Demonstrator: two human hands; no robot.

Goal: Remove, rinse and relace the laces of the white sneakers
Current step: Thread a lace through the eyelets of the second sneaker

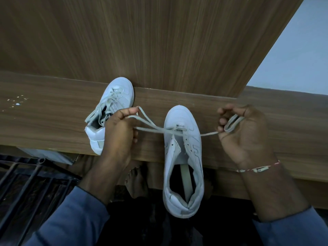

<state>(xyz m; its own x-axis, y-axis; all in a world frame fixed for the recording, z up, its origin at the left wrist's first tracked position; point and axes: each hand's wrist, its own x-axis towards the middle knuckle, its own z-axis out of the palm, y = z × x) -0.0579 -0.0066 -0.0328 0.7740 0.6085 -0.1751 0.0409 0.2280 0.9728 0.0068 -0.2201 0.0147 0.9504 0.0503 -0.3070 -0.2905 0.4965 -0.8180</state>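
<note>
Two white sneakers lie on a wooden ledge [266, 125]. The near sneaker [183, 160] points away from me, heel hanging over the ledge's front edge, tongue pulled up. Its grey lace [152, 129] passes only through the eyelets nearest the toe and stretches out to both sides. My left hand [119, 134] is shut on the lace's left end, which loops past its fingers. My right hand [243, 132] is shut on the right end, folded in its palm. The far sneaker [113, 105] sits left, still laced loosely, partly behind my left hand.
An upright wooden panel [142, 41] rises behind the ledge, a pale wall [301, 55] at right. White specks [16, 101] dot the ledge's left. Below are a black metal grille [26, 183] and my bare foot [136, 181] on the floor.
</note>
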